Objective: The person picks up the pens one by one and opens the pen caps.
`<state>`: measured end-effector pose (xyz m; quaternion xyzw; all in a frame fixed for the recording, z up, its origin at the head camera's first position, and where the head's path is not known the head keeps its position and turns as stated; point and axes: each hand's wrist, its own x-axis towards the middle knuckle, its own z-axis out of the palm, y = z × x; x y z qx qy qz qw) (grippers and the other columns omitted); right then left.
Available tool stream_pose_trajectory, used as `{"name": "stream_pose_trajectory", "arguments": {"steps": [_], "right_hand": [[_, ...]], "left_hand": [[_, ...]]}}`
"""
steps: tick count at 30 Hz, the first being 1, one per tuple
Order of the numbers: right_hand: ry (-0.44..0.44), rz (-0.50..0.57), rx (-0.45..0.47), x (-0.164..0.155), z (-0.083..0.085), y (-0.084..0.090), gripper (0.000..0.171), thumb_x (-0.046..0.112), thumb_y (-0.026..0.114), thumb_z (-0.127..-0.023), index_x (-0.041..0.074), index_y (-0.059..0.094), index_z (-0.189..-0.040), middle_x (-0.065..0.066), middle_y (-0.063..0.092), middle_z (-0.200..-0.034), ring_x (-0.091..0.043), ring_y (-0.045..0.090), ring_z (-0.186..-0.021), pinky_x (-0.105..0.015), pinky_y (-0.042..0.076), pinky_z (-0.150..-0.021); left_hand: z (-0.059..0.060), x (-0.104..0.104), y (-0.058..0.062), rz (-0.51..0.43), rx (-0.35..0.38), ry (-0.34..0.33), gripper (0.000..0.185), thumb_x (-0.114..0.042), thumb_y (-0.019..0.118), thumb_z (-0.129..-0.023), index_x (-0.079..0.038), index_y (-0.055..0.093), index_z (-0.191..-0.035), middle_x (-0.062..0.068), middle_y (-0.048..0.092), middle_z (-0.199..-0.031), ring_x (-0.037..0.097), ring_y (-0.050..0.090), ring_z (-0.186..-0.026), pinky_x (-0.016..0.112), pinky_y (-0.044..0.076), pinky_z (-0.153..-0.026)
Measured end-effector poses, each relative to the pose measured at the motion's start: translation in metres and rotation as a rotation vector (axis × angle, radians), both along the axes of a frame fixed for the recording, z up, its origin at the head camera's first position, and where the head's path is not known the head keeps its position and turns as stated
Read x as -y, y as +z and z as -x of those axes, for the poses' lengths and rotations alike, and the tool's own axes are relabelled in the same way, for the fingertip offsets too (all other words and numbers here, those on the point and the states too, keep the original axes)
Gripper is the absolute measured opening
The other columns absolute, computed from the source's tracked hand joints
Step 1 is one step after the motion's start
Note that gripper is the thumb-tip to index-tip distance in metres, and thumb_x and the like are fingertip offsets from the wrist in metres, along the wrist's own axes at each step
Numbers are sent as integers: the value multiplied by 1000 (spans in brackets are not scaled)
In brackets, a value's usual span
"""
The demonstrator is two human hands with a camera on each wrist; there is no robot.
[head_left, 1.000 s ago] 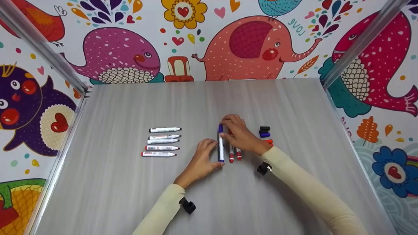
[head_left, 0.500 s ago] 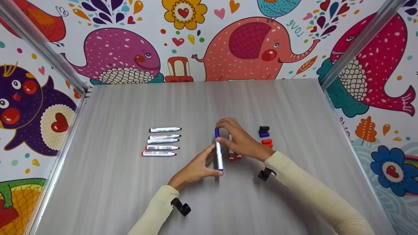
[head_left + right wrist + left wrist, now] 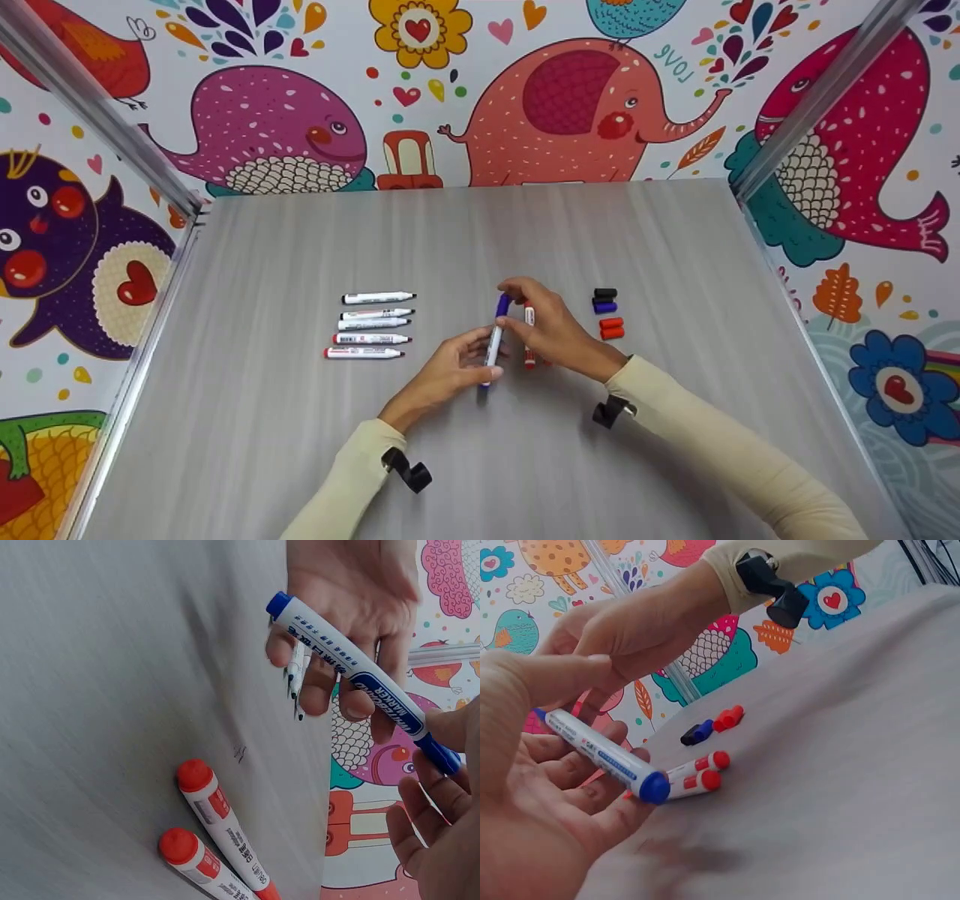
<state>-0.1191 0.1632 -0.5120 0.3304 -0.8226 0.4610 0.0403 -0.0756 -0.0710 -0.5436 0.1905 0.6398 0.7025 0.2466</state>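
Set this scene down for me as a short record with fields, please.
Held item: blue-capped marker, white body, tilted
Cap end: pinched by the right hand
Other end: left hand, fingers loose around the lower body
Left group: five uncapped markers, tips facing right
Beside right hand: two red-ended markers, lying down
Far right: loose caps in black, blue and red
Surface: grey table

Long, plain, pale cream fabric sleeves ended in snug cuffs, each bearing a small, curved black attachment with a rounded, knob-like end.
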Motion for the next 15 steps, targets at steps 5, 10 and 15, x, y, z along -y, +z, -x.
{"name": "stream_pose_trajectory", "arguments": {"steps": [5,10,15], "right_hand": [[-23,-21,-14,-3,-5,0,48,5,80,-101,-6,58,-141,-20,66,-134,-32,67,-120,-56,57,-105],[-40,-58,-5,-6,-9,1,45,9,81,-101,0,61,-140,-16,66,-131,-28,68,-118,-52,58,-106],[-54,-98,-27,-10,-13,1,44,12,83,-100,3,64,-139,-11,67,-124,-21,67,-111,-45,60,-104]], "left_hand": [[7,6,11,103,-22,-13,63,-9,75,-103,12,49,-157,34,67,-137,35,71,-125,29,58,-96],[14,10,21,192,-55,-43,53,-9,74,-104,13,57,-149,32,71,-130,23,73,-114,30,58,-94],[21,10,33,311,-157,-72,46,-7,74,-104,11,63,-144,22,75,-124,21,71,-110,37,58,-97]]}}
